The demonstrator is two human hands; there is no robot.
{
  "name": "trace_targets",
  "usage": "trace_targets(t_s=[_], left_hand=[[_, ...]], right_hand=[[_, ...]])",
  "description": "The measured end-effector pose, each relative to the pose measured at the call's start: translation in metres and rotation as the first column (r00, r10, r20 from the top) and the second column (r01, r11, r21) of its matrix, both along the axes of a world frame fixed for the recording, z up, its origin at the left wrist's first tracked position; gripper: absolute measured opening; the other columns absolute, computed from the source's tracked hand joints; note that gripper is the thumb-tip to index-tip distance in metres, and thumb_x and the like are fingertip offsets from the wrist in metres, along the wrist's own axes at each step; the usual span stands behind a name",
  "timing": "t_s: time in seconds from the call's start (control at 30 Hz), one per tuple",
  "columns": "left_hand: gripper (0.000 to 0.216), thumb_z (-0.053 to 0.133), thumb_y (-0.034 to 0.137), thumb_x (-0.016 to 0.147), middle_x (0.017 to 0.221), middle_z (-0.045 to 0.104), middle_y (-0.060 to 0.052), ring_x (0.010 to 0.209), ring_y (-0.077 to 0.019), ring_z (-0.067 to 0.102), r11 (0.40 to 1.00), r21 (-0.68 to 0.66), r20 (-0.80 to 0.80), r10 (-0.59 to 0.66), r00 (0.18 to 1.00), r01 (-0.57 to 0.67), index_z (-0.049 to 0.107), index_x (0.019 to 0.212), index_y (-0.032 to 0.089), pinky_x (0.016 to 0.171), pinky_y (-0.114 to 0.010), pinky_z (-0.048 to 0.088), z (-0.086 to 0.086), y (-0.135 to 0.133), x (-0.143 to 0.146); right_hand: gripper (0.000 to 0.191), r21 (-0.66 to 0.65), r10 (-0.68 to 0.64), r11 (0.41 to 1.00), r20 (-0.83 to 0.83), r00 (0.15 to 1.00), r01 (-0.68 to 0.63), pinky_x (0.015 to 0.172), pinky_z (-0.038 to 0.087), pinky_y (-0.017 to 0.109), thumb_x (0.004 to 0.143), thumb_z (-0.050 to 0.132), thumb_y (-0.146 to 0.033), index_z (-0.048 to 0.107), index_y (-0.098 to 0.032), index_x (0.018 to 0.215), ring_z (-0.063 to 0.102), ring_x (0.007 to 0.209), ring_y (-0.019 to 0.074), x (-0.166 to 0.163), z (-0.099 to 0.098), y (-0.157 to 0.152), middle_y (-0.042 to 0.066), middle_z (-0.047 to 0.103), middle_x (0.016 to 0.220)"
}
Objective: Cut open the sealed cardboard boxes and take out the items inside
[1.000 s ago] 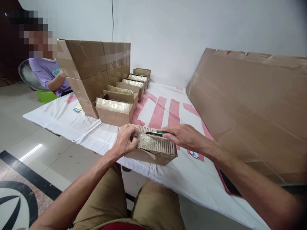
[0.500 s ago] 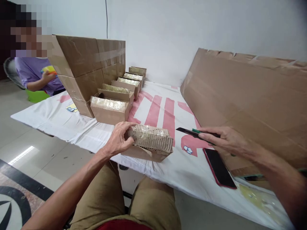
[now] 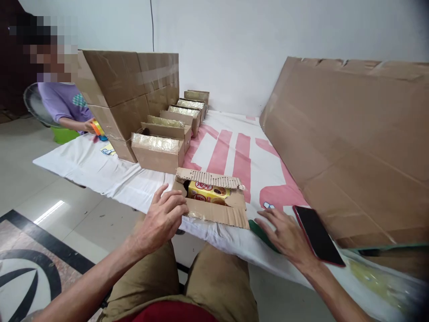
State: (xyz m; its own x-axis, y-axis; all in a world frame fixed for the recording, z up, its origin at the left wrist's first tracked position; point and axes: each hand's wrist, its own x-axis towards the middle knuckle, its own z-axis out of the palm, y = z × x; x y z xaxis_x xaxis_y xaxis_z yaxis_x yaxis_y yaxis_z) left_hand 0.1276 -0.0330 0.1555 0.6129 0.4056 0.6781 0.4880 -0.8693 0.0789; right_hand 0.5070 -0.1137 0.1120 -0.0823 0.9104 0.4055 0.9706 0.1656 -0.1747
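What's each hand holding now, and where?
Nothing is gripped. Left hand rests on the open carton at its near-left corner; right hand lies flat against the green cutter.

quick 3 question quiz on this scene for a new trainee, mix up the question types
1. True or false: the small brown cardboard box at the left hand is taped shut.
2. The right hand is: A) holding a knife up in the air; B) spread open, palm down, at the near edge of the white-and-red cloth; C) reaching inside the box.
3. What colour is the printed packet lying inside the box?

Key: 1 false, its top flaps are open. 2 B. 3 yellow.
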Motion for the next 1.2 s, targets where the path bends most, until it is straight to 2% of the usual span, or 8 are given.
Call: trace_targets(t_s=[0.13, 0.27, 0.4, 0.53, 0.63, 0.7, 0.93, 1.2], left_hand=[[0.024, 0.053, 0.002, 0.092, 0.103, 0.075, -0.003, 0.114, -0.0219, 0.064, 1.000, 0.029, 0.068, 0.002, 0.998, -0.004, 0.063, 0.101, 0.022, 0.119, -0.051, 0.034, -0.004, 0.007, 0.002], [0.021, 0.053, 0.003, 0.093, 0.099, 0.076, -0.002, 0.109, -0.0201, 0.066, 1.000, 0.019, 0.086, -0.014, 0.996, 0.012, 0.062, 0.098, 0.021, 0.118, -0.049, 0.035, -0.002, 0.011, 0.004], [0.020, 0.052, 0.005, 0.095, 0.100, 0.076, -0.002, 0.101, -0.0173, 0.067, 1.000, -0.013, 0.099, -0.005, 0.995, 0.006, 0.063, 0.097, 0.021, 0.116, -0.046, 0.036, -0.007, 0.003, 0.003], [0.019, 0.053, 0.005, 0.094, 0.099, 0.076, -0.002, 0.104, -0.0184, 0.067, 1.000, -0.023, 0.128, 0.000, 0.992, 0.003, 0.063, 0.095, 0.021, 0.116, -0.046, 0.038, -0.016, -0.005, 0.004], [0.019, 0.053, 0.004, 0.093, 0.099, 0.075, -0.003, 0.106, -0.0189, 0.066, 0.999, -0.032, 0.169, -0.017, 0.985, 0.023, 0.063, 0.095, 0.021, 0.115, -0.047, 0.040, -0.019, -0.005, 0.004], [0.020, 0.054, 0.004, 0.093, 0.100, 0.075, -0.003, 0.107, -0.0190, 0.066, 0.999, -0.037, 0.189, -0.018, 0.982, 0.025, 0.063, 0.095, 0.021, 0.114, -0.046, 0.042, -0.021, -0.004, 0.005], [0.022, 0.053, 0.004, 0.092, 0.101, 0.075, -0.005, 0.112, -0.0203, 0.066, 0.998, -0.056, 0.223, 0.012, 0.975, 0.001, 0.066, 0.095, 0.022, 0.114, -0.049, 0.044, -0.034, -0.006, 0.006], [0.027, 0.051, -0.001, 0.089, 0.106, 0.071, -0.010, 0.121, -0.0234, 0.063, 0.998, -0.055, 0.346, -0.018, 0.938, 0.040, 0.065, 0.096, 0.021, 0.103, -0.048, 0.057, -0.050, 0.011, 0.015]], right_hand=[[0.026, 0.147, 0.221, 0.969, -0.173, 0.960, -0.196, 0.084, 0.056, 0.038, 0.102, 0.051, -0.030, 0.074, -0.022, 0.111, 0.072, 0.094, 0.0243, -0.042, 0.072, 0.018, 0.008, 0.078, 0.102], [0.030, -0.078, 0.458, 0.876, -0.173, 0.872, -0.476, 0.092, 0.057, 0.040, 0.102, 0.046, -0.023, 0.075, -0.023, 0.113, 0.072, 0.105, 0.0239, -0.101, 0.104, 0.047, 0.007, 0.079, 0.111], [0.036, -0.261, 0.423, 0.868, -0.057, 0.904, -0.422, 0.099, 0.055, 0.044, 0.098, 0.045, -0.020, 0.070, -0.020, 0.123, 0.069, 0.113, 0.0262, -0.125, 0.099, 0.077, 0.010, 0.075, 0.124], [0.044, -0.213, 0.284, 0.944, 0.133, 0.949, -0.253, 0.111, 0.047, 0.049, 0.096, 0.047, -0.023, 0.062, -0.013, 0.137, 0.057, 0.134, 0.0322, -0.118, 0.099, 0.097, 0.017, 0.059, 0.148], [0.049, -0.293, 0.294, 0.927, 0.183, 0.938, -0.234, 0.111, 0.046, 0.048, 0.097, 0.049, -0.029, 0.057, -0.012, 0.142, 0.055, 0.135, 0.0322, -0.110, 0.103, 0.108, 0.018, 0.057, 0.150], [0.049, -0.360, 0.326, 0.901, 0.196, 0.925, -0.241, 0.108, 0.047, 0.047, 0.095, 0.053, -0.031, 0.059, -0.013, 0.139, 0.057, 0.131, 0.0315, -0.110, 0.104, 0.113, 0.017, 0.059, 0.146], [0.034, -0.346, 0.281, 0.929, 0.423, 0.862, -0.133, 0.092, 0.046, 0.051, 0.090, 0.064, -0.042, 0.075, -0.015, 0.107, 0.060, 0.112, 0.0375, -0.132, 0.106, 0.109, 0.019, 0.065, 0.125], [0.024, -0.289, 0.240, 0.940, 0.192, 0.952, -0.179, 0.100, 0.045, 0.052, 0.082, 0.070, -0.033, 0.074, -0.017, 0.099, 0.056, 0.129, 0.0386, -0.113, 0.086, 0.118, 0.018, 0.057, 0.146]])
